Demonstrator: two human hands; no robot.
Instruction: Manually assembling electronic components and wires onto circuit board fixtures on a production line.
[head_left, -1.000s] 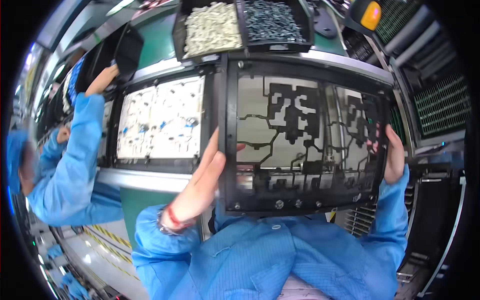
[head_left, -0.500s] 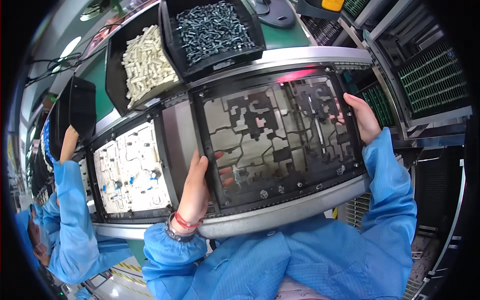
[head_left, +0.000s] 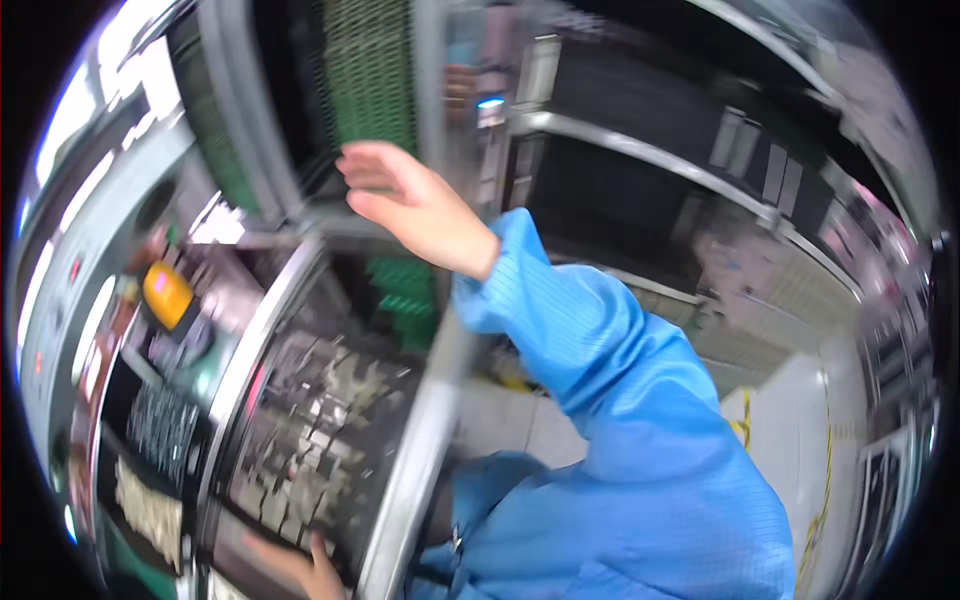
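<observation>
My right hand [head_left: 420, 205] is raised with nothing in it, fingers stretched, in front of a metal rack holding a stack of green slatted parts [head_left: 370, 80]. Down at the lower left, my left hand [head_left: 300, 568] has its thumb and fingers apart. It is at the end of the dark fixture frame [head_left: 395, 400] with its cut-out pattern; blur hides whether it touches the frame. The fixture lies between the metal rails [head_left: 412, 490] of the line.
Bins of dark small parts [head_left: 165, 430] and cream-coloured pieces [head_left: 150, 510] stand beyond the far rail. A yellow-and-grey device [head_left: 168, 295] is near them. Black racking [head_left: 640, 190] stands to the right, above a pale floor [head_left: 790, 420] with yellow-black tape.
The view has swung right toward the racks. Both hands have let go of the fixture's sides; the right is now lifted away, the left stays near its end.
</observation>
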